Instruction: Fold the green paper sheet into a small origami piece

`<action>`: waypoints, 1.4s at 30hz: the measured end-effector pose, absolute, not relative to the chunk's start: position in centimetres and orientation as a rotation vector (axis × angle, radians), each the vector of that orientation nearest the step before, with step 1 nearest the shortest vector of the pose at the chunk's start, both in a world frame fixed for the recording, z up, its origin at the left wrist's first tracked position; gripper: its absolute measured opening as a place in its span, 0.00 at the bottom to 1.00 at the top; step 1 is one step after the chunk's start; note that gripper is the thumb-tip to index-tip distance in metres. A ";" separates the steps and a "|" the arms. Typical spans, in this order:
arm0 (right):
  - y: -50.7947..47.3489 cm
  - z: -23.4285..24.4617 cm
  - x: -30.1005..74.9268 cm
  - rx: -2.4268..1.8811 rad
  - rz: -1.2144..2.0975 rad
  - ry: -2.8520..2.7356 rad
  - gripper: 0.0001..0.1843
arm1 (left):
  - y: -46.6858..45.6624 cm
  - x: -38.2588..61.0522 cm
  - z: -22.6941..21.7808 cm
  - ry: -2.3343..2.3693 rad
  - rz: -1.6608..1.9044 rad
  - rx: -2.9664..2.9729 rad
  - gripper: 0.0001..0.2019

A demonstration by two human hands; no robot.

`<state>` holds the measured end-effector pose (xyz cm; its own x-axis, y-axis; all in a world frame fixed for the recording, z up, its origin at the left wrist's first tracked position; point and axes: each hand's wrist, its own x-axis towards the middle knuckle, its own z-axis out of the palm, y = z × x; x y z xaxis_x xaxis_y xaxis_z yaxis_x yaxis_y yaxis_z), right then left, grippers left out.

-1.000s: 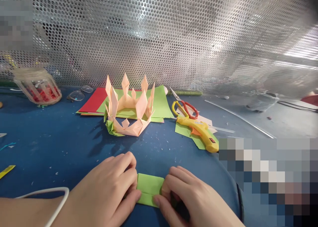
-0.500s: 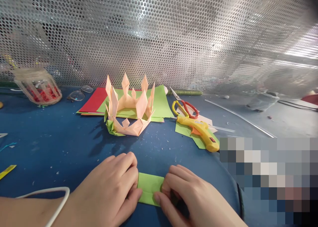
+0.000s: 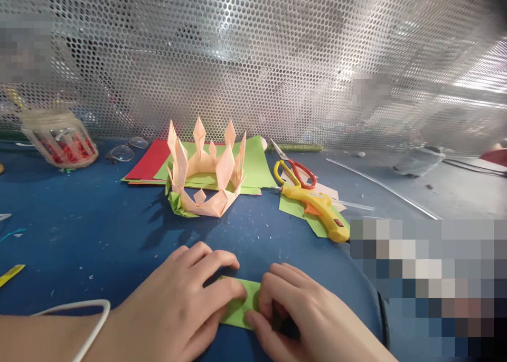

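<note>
Green fold [image 3: 242, 305]: lay flat on blue table [image 3: 79, 235], in front of crown, well apart.
Left hand [image 3: 186, 304]: flattened, fingers spread over fold's left half, pressing it down.
Right hand [image 3: 301, 312]: curled, fingertips pinching fold's right edge.
Crown [image 3: 206, 174]: pink paper, stood upright on green sheets [image 3: 257, 164].
Glue gun [image 3: 317, 206]: right of crown.
Scissors [image 3: 295, 169]: just behind glue gun.
Jar [image 3: 59, 137]: far left of crown.
</note>
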<state>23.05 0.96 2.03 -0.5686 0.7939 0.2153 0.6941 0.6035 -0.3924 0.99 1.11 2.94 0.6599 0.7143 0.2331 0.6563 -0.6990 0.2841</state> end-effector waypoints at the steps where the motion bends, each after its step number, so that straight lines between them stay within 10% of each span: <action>1: 1.0 2.0 23.0 -1.193 0.378 -2.463 0.11 | 1.1 1.0 2.9 1.113 0.480 2.699 0.22; 26: 0.5 1.5 23.9 -1.088 0.469 -2.426 0.18 | 1.6 1.1 2.3 0.728 1.007 2.856 0.23; 42: 1.5 1.7 23.5 -0.944 0.536 -2.359 0.20 | 1.7 0.3 2.6 0.839 0.686 2.677 0.15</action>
<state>23.53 1.52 1.73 -0.6099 0.7197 0.3319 0.5058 0.6759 -0.5361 0.34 1.67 2.57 0.7226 0.5897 0.3607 0.4703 -0.8018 0.3686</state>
